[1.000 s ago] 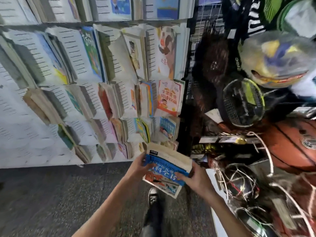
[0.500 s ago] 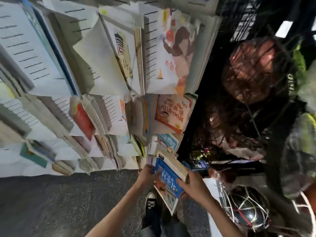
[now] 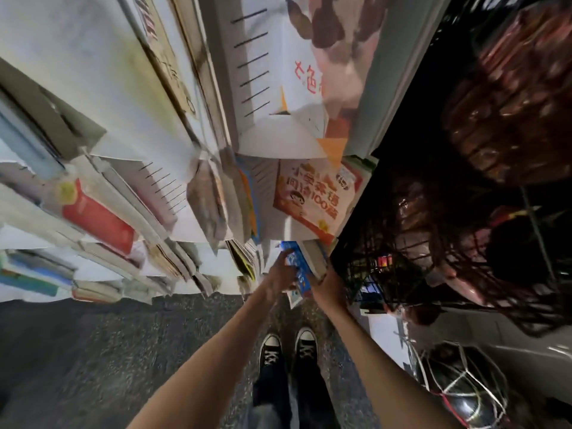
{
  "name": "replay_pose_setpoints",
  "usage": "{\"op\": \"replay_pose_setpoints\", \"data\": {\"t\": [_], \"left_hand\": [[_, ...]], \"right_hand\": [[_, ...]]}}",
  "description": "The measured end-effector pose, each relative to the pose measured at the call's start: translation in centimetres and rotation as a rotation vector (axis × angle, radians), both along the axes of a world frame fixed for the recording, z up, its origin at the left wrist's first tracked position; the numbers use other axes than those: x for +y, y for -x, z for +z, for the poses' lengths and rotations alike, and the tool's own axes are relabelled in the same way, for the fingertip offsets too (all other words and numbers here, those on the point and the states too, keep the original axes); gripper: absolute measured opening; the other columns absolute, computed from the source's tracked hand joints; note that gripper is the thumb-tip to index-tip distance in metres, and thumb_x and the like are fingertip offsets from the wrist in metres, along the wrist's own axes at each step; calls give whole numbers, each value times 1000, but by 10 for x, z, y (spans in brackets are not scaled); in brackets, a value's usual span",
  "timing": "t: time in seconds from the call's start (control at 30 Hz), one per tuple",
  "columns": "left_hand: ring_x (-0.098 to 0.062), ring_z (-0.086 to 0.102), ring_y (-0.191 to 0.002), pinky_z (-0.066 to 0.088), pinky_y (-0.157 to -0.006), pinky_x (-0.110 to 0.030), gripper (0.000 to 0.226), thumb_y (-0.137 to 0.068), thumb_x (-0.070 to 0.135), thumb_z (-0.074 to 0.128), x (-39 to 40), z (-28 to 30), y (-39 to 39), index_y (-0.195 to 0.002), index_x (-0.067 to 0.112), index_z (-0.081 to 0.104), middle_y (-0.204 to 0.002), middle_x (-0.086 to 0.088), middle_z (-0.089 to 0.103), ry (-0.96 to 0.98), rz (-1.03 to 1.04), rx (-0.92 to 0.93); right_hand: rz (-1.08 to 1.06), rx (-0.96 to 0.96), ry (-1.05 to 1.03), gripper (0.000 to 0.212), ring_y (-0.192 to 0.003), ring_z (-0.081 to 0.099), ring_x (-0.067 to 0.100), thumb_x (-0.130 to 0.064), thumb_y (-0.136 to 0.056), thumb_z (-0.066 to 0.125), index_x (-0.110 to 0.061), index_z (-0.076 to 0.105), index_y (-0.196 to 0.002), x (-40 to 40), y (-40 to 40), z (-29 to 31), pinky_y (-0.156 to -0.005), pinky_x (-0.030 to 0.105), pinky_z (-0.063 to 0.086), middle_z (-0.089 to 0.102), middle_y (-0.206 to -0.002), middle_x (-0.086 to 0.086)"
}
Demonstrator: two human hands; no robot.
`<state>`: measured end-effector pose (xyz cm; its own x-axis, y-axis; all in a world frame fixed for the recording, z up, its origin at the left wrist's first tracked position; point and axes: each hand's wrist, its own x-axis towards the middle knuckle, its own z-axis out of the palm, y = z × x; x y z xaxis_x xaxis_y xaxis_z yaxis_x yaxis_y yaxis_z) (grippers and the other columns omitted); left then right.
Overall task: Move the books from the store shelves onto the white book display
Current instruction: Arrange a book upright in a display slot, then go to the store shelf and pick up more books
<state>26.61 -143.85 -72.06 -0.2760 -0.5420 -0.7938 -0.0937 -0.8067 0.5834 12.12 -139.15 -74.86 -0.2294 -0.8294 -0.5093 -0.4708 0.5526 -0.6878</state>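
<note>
Both hands hold the blue book (image 3: 297,267) low against the white book display (image 3: 173,144), right of centre. The left hand (image 3: 280,274) pinches its left edge, the right hand (image 3: 326,287) grips its thick right side. It looks stiff, fairly heavy and glossy; holding both edges seems safest.

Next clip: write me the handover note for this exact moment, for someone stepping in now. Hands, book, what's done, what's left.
Left hand: holds the left edge of the blue book.
Right hand: grips the book's right side.
The book is up at the bottom right slot of the white book display, just under the orange book; whether it is seated is unclear.
Done: book brought to the display.
Left: push it in, let go, fetch more books.
</note>
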Motion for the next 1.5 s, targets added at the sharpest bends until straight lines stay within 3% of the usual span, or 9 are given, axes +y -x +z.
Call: {"op": "replay_pose_setpoints", "data": {"t": [0.07, 0.17, 0.3, 0.53, 0.67, 0.87, 0.97, 1.03, 1.5], "left_hand": [[-6, 49, -42, 39, -50, -21, 57, -109, 10, 34, -8, -3, 5, -86, 35, 80, -51, 2, 58, 32, 39, -45], [-12, 50, -69, 43, -67, -27, 33, -108, 5, 36, -16, 6, 11, -126, 28, 50, -93, -11, 60, -12, 61, -89], [-22, 50, -98, 32, -93, -40, 59, -107, -1, 33, -19, 7, 13, -159, 22, 18, -150, -19, 46, -39, 123, -37], [-3, 52, -72, 51, -67, -21, 69, -103, -10, 35, -12, -6, 15, -161, 20, 11, -99, 6, 52, -4, -43, -81], [0, 49, -81, 51, -103, -45, 60, -100, -1, 46, -15, -2, 20, -155, 14, 31, -118, 1, 50, 59, -128, -253], [-13, 59, -82, 49, -65, -20, 54, -98, 5, 49, -9, 40, 19, -150, 10, 39, -132, -14, 59, 122, -189, -378], [-34, 64, -116, 56, -83, -33, 48, -94, 5, 55, -2, 71, 13, -141, 5, 49, -135, -21, 60, 173, -245, -454], [-35, 65, -116, 56, -95, -39, 41, -92, 5, 58, 4, 93, 8, -132, 4, 56, -128, -20, 65, 216, -319, -506], [-35, 62, -115, 50, -86, -41, 31, -100, 26, 49, 65, 222, -6, -122, 6, 59, -125, -16, 65, 955, -1133, -730]], "right_hand": [[-5, 7, 26, 61, -90, 71, 34, -42, -90, 59, -43, 34, -145, -13, -7, 13, -73, 52, 59, 65, -125, 8], [49, 42, -10, 56, -107, 65, 39, -30, -97, 59, -26, 38, -148, -28, -13, 19, -84, 52, 55, 62, -131, 16], [87, 74, -94, 48, -118, 60, 36, -12, -101, 55, -6, 41, -146, -35, -9, 32, -79, 27, 41, 62, -129, 20], [-45, -31, -148, 39, -107, 63, 26, -13, -94, 63, -9, 55, -132, -7, -1, 27, -78, 29, 42, 64, -128, 11], [50, -12, -159, 35, -110, 63, 26, -18, -95, 64, -8, 57, -128, -5, 8, 43, -78, 27, 42, 65, -126, 8], [287, 68, -82, 45, -116, 60, 25, -20, -96, 64, -9, 50, -137, 8, 22, 76, -89, 35, 50, 61, -130, 8], [362, 98, -57, 41, -120, 59, 26, -29, -95, 64, -14, 55, -132, 20, 28, 100, -94, 39, 51, 62, -128, 6], [411, 116, -33, 39, -119, 59, 26, -31, -96, 63, -14, 56, -130, 27, 30, 116, -94, 39, 51, 62, -126, 7], [230, 394, 23, 40, -114, 62, 25, -32, -92, 66, -13, 59, -127, 152, 53, 230, -92, 32, 48, 65, -121, 9]]}}
